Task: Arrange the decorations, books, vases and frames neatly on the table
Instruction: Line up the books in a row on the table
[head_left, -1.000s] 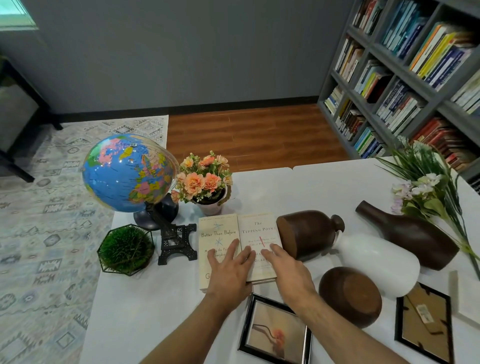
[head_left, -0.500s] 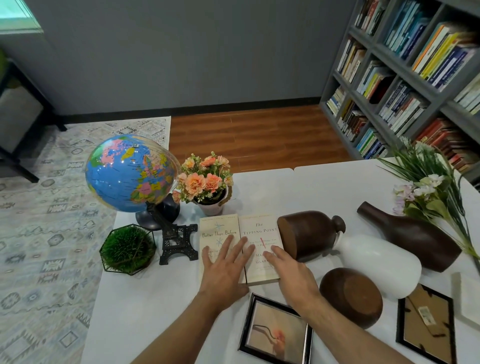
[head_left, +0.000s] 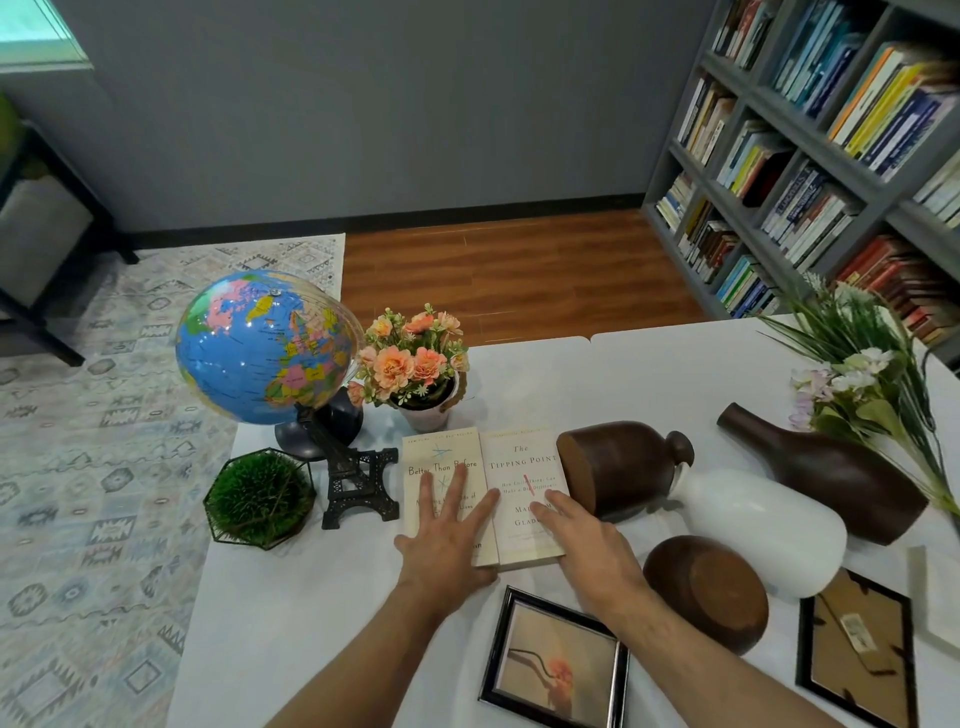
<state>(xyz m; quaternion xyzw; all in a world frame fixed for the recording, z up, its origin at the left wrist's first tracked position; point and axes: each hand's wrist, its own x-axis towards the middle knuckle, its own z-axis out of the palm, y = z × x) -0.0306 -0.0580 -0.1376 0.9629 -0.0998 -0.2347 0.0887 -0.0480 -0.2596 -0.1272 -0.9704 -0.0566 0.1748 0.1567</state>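
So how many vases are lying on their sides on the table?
4: jug-shaped brown vase beside the books, white vase centre, tall brown vase behind, round brown vase nearest.

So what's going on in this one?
A person is tidying a white table. Both hands lie flat on two books set side by side: the left hand on Better Than Before, the right hand on The Tipping Point. Three vases lie toppled to the right, not yet stood up.
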